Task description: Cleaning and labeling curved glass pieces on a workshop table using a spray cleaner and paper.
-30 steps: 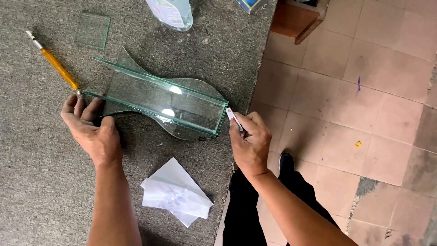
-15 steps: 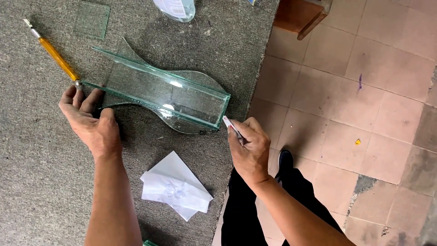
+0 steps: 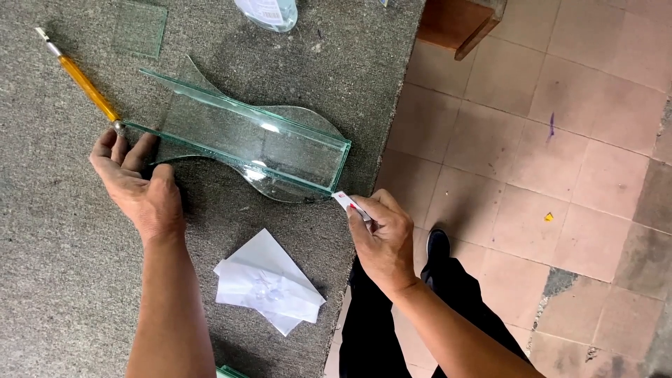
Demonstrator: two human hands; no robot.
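Glass assembly [image 3: 245, 143] on grey counter [image 3: 63, 280], near its right edge: long clear strips standing on edge, forming a narrow open trough over a curvy flat glass base. Probably rigid, brittle, fairly heavy for its size; green-tinted cut edges look sharp, faces smooth and slippery. Joints between panes likely weak, so best held low at the ends, flat against the faces, never by one upright pane alone. Left hand [image 3: 140, 189] at the trough's left end, fingers spread and laid against the glass corner, steadying. Right hand [image 3: 381, 238] at the right end, pinching a small white-and-red blade-like tool [image 3: 348, 203], tip at the lower right corner of the glass. Yellow-handled glass cutter [image 3: 84, 84] just beyond the left end, its tip near the left fingers. Small square glass pane [image 3: 140, 28] farther back. Folded white paper [image 3: 269, 283] between the forearms. Clear bottle [image 3: 269, 10] at top edge. Tiled floor [image 3: 560, 175] beyond the counter.
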